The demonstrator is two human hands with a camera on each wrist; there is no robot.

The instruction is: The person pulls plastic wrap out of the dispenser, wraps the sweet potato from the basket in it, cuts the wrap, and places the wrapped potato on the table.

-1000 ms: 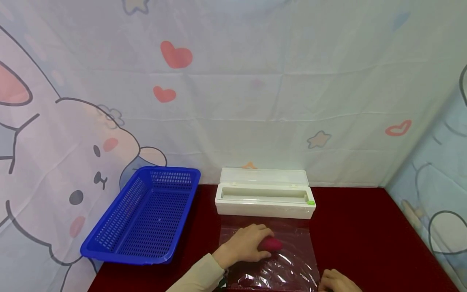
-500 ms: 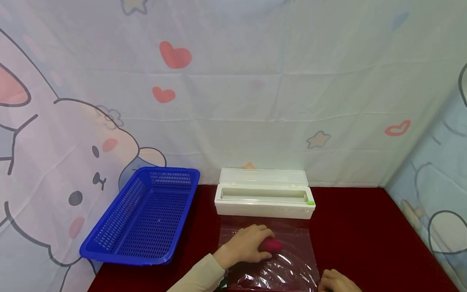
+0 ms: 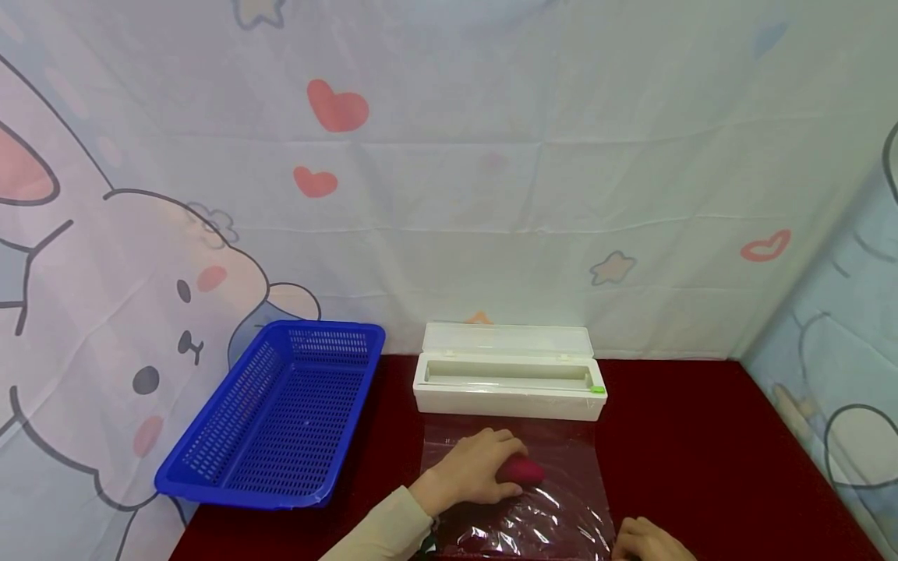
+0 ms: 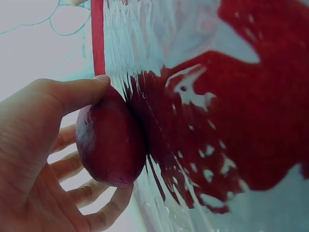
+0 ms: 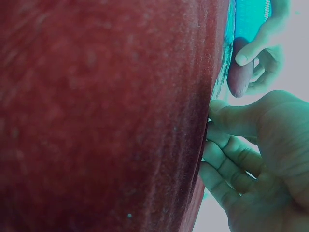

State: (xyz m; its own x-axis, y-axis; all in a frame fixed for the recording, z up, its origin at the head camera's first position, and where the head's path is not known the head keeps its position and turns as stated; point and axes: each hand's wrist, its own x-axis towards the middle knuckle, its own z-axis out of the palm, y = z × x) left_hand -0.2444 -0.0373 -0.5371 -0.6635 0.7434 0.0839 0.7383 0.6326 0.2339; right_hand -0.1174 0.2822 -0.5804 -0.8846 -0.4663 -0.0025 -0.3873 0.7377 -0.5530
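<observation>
A smooth, dark red-purple sweet potato [image 4: 111,140] lies on a sheet of clear cling film [image 3: 561,506]. My left hand [image 3: 477,467] grips it from the left, thumb on the near side and fingers curled around the far side. Part of the sweet potato is covered by that hand in the head view. At the film's near right corner, my right hand [image 3: 648,539] pinches the edge between thumb and forefinger. Its other fingers [image 5: 222,179] lie bent against the table's front edge. The film looks wrinkled and shiny around the sweet potato.
A white cling film dispenser box [image 3: 508,403] with its lid up stands behind the film, a green slider [image 3: 597,389] at its right end. To the left is a blue perforated basket [image 3: 337,452]. A dark red cloth [image 3: 701,436] covers the table; a printed curtain [image 3: 456,257] hangs behind.
</observation>
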